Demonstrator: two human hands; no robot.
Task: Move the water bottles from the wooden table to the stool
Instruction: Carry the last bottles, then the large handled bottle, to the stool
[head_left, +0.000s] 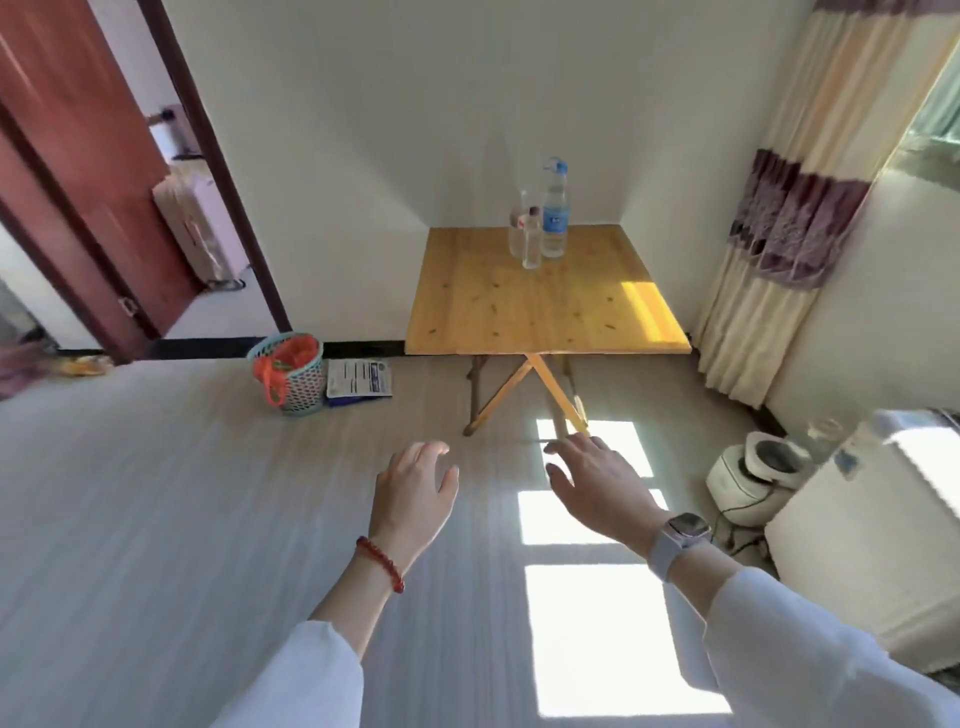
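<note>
Bare tabletop (545, 312) lies open before the clustered bottles (540, 228).

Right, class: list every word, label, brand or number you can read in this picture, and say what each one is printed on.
No text here can be read.
Blue label on the tall water bottle: print too blurred.
Red label on the clear bottle behind: too small.
Printed package on the floor beside the basket: lines of text, blurred.
Smartwatch face: nothing legible.

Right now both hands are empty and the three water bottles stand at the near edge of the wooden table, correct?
Not quite. The head view shows the water bottles at the far edge of the wooden table, by the wall. Left hand and right hand are empty.
</note>
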